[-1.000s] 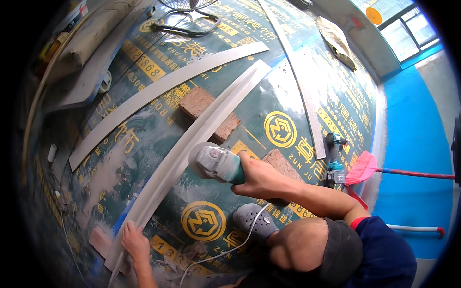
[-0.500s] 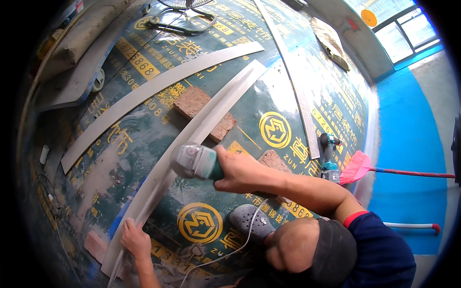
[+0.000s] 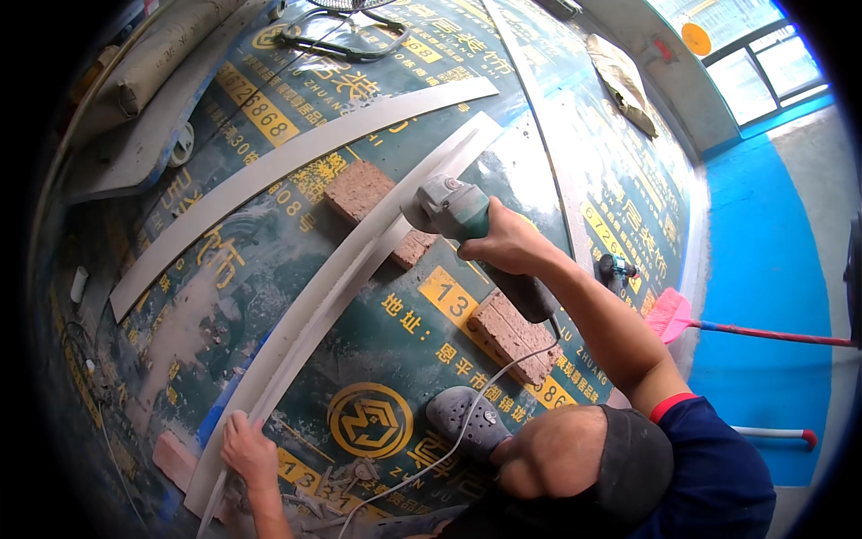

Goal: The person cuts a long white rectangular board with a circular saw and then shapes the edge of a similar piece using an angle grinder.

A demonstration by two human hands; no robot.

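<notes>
My right hand (image 3: 510, 241) is wrapped around a green-and-grey angle grinder (image 3: 456, 208). The grinder's head lies at a long, pale tile strip (image 3: 292, 346), above a brick. I cannot tell whether its disc touches the strip. Near the strip's lower-left end, my left hand (image 3: 250, 449) grips its edge with fingers closed. A reddish brick (image 3: 361, 187) supports the strip towards its far end, and another brick (image 3: 178, 460) lies by its near end. From the grinder's rear, a pale cord (image 3: 489, 386) runs down past my shoe (image 3: 465, 418).
A loose brick (image 3: 514, 337) lies right of the strip. Beyond it lie a second pale strip (image 3: 269, 175) and a long narrow strip (image 3: 548, 135). At right are a cordless drill (image 3: 617, 268) and a pink broom (image 3: 669, 316). A fan stand (image 3: 346, 45) stands at the back.
My right hand has moved the grinder up and right along the strip, towards its far end. My left hand stays at the near end.
</notes>
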